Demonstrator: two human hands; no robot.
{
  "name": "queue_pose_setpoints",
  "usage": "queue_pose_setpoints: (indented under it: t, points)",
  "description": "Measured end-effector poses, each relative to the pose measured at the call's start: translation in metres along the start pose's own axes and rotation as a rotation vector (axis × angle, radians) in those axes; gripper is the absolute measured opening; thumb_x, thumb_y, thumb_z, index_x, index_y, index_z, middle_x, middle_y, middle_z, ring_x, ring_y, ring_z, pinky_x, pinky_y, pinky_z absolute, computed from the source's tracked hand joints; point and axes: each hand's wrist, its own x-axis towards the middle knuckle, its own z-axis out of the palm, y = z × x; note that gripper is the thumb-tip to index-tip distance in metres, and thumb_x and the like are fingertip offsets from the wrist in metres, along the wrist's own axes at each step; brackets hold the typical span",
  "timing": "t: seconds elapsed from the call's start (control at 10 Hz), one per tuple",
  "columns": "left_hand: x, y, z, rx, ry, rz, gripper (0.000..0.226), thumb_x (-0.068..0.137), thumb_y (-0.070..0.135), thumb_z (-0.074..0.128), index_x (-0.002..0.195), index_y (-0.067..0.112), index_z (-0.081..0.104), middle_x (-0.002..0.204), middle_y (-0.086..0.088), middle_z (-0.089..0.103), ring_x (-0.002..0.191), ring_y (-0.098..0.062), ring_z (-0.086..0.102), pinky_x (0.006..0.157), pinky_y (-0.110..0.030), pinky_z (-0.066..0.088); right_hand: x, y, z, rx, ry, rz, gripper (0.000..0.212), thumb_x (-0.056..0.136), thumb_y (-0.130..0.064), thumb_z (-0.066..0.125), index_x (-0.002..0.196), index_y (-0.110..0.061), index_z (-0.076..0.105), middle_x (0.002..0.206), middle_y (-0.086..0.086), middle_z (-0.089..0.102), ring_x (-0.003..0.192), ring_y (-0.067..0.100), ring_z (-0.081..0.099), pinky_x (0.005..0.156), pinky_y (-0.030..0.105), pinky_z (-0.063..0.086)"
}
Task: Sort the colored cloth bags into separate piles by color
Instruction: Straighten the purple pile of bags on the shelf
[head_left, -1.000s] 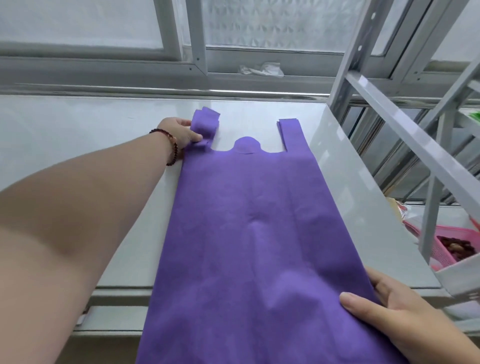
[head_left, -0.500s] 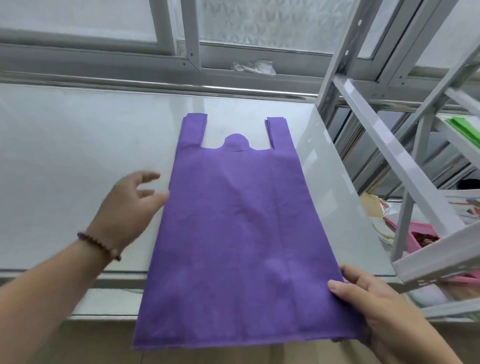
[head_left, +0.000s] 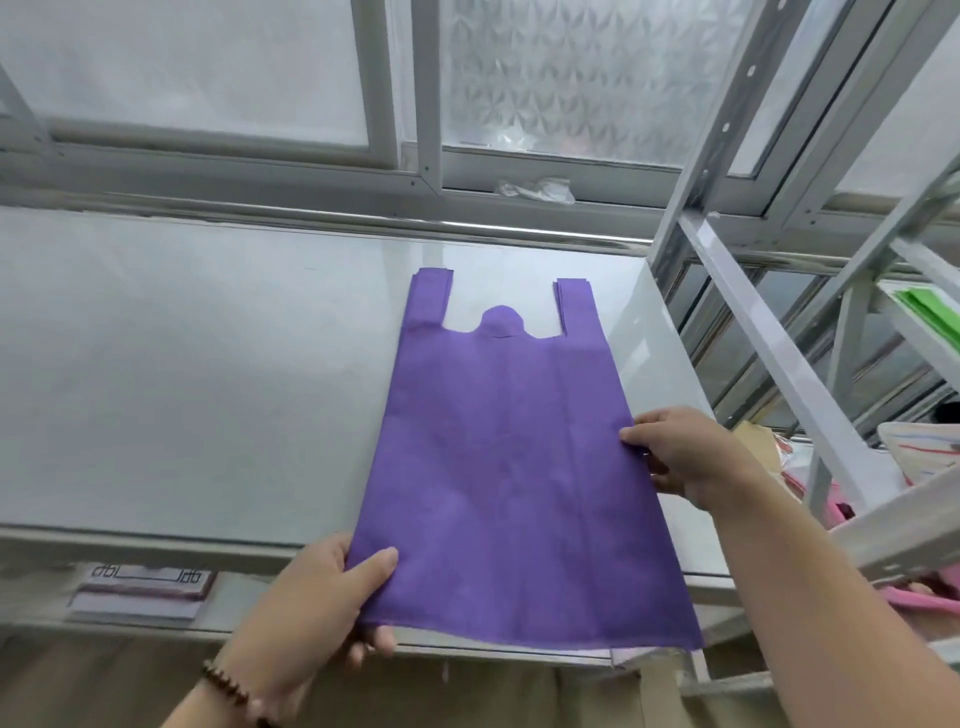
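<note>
Purple bag (head_left: 511, 457) flat on shelf (head_left: 208, 389), frame centre, bottom edge hanging over front. Left hand (head_left: 322, 618) pinching lower-left corner, right hand (head_left: 685, 452) gripping right edge. Risk of sliding off if released unevenly.

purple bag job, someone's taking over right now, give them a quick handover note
Left hand: pinches the near left corner of the purple bag, thumb on top.
Right hand: grips the bag's right edge.
Bag: flat on the white shelf, handles toward the window, near end overhanging the front edge.
Done: purple laid out.
Left: a green stack shows on the rack to the right; no other colours in view to judge.
</note>
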Motion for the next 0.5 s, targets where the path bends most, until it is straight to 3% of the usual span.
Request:
queue_pose_setpoints:
  t: [0.1, 0.2, 0.3, 0.4, 0.5]
  points:
    - [0.022, 0.019, -0.002, 0.066, 0.034, 0.045, 0.016, 0.096, 0.013, 0.046, 0.09, 0.003, 0.056, 0.04, -0.001, 0.053, 0.03, -0.011, 0.044, 0.031, -0.015, 0.03, 0.025, -0.011, 0.004, 0.015, 0.047, 0.015, 0.02, 0.091, -0.001, 0.05, 0.073, -0.01, 0.056, 0.071, 0.007, 0.053, 0.055, 0.019, 0.05, 0.038, 0.017, 0.045]
    - [0.047, 0.03, -0.003, 0.108, 0.094, 0.07, 0.011, 0.095, 0.012, 0.047, 0.088, 0.009, 0.055, 0.056, -0.003, 0.059, 0.028, -0.007, 0.051, 0.029, -0.014, 0.034, 0.045, -0.021, 0.008, 0.02, 0.125, 0.026, 0.02, 0.089, 0.001, 0.049, 0.073, -0.009, 0.051, 0.073, 0.009, 0.052, 0.055, 0.021, 0.051, 0.038, 0.02, 0.045]
    - [0.057, 0.029, -0.002, 0.103, 0.155, 0.084, 0.011, 0.093, 0.015, 0.052, 0.083, 0.011, 0.054, 0.07, -0.005, 0.062, 0.03, -0.008, 0.057, 0.03, -0.014, 0.041, 0.057, -0.017, 0.009, 0.033, 0.176, 0.004, 0.019, 0.088, 0.0, 0.053, 0.072, -0.01, 0.052, 0.075, 0.01, 0.053, 0.056, 0.021, 0.051, 0.042, 0.023, 0.045]
    - [0.053, 0.019, 0.002, 0.267, 0.25, 0.128, 0.015, 0.091, 0.022, 0.053, 0.078, 0.014, 0.056, 0.071, -0.002, 0.064, 0.036, -0.012, 0.062, 0.036, -0.019, 0.044, 0.047, -0.014, 0.011, 0.115, 0.201, -0.07, 0.01, 0.087, -0.003, 0.058, 0.079, -0.009, 0.058, 0.07, 0.007, 0.054, 0.056, 0.019, 0.049, 0.052, 0.024, 0.042]
    - [0.029, -0.009, -0.007, 0.48, 0.512, 0.133, 0.016, 0.086, 0.035, 0.053, 0.083, 0.019, 0.054, 0.074, -0.001, 0.066, 0.058, -0.02, 0.068, 0.06, -0.027, 0.05, 0.004, 0.023, 0.006, 0.073, 0.217, -0.125, 0.02, 0.086, -0.01, 0.06, 0.105, -0.014, 0.058, 0.075, 0.006, 0.06, 0.059, 0.019, 0.056, 0.058, 0.029, 0.049]
